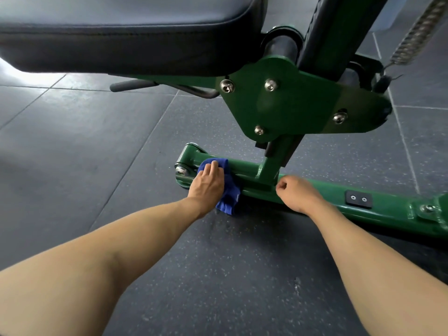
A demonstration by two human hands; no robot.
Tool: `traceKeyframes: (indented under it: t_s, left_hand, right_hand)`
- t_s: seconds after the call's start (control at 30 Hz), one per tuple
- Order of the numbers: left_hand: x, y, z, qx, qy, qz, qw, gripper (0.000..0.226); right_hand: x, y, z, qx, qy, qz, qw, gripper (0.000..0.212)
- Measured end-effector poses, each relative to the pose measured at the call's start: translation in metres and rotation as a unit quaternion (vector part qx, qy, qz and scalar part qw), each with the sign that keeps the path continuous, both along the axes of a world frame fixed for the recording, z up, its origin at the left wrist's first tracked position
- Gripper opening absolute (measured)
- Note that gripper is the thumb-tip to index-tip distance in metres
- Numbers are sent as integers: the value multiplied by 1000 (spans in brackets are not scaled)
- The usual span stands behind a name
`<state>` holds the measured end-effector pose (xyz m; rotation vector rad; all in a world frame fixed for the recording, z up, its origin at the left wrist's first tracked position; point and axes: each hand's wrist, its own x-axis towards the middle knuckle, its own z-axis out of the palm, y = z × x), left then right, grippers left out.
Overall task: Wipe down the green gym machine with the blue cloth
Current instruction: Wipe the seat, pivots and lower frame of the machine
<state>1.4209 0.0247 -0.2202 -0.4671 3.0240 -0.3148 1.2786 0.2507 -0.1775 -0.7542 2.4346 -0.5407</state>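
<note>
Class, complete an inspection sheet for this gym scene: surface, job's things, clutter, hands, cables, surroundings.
Surface: dark speckled rubber floor tiles.
Job's things: blue cloth draped over the machine's green base bar near its left end.
Clutter: nothing seen.
Hands: left hand presses flat on the cloth; right hand curled, holding nothing, by the bar.
Cables: nothing seen; a coiled spring hangs at top right.
Surroundings: black padded seat overhead; green bracket plate with four bolts.

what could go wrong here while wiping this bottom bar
The left hand presses the blue cloth close to the end bolt of the green base bar; the cloth might snag there. Its loose tail hangs toward the rubber floor and may pick up grit. The black seat pad sits overhead, an easy bump when rising.
</note>
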Motion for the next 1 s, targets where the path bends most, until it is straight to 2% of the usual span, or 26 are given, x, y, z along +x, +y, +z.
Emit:
traceKeyframes:
  t_s: [0.07, 0.13, 0.23, 0.3, 0.4, 0.53, 0.77, 0.93, 1.0]
  left_hand:
    - [6, 8, -13, 8, -38, 15, 999, 37]
    - [9, 15, -27, 39, -73, 6, 997, 37]
    - [3, 11, -39, 101, -118, 97, 983, 52]
    - [-6, 8, -38, 140, -117, 149, 972, 67]
    - [-14, 5, -43, 191, -134, 169, 958, 81]
    - [-23, 27, -51, 190, -162, 139, 958, 89]
    - [-35, 131, -36, 205, -165, 17, 965, 77]
    - [-62, 159, -23, 221, -207, -20, 953, 86]
    - [-70, 166, -27, 228, -189, -78, 952, 83]
  right_hand:
    - [0, -4, 3, -5, -5, -1, 1000, 18]
    - [3, -8, 5, -10, -8, 3, 1000, 17]
    - [8, -12, 8, -8, -10, 7, 1000, 18]
    - [10, -11, 7, 3, -10, 22, 1000, 16]
    - [11, -3, 5, 27, -12, 45, 999, 17]
    - [9, 9, 2, 62, -18, 60, 996, 17]
    - [1, 33, -4, 109, 7, 48, 993, 14]
    - [-3, 51, -6, 143, 29, 37, 989, 21]
    - [-6, 59, -7, 150, 35, 28, 988, 25]
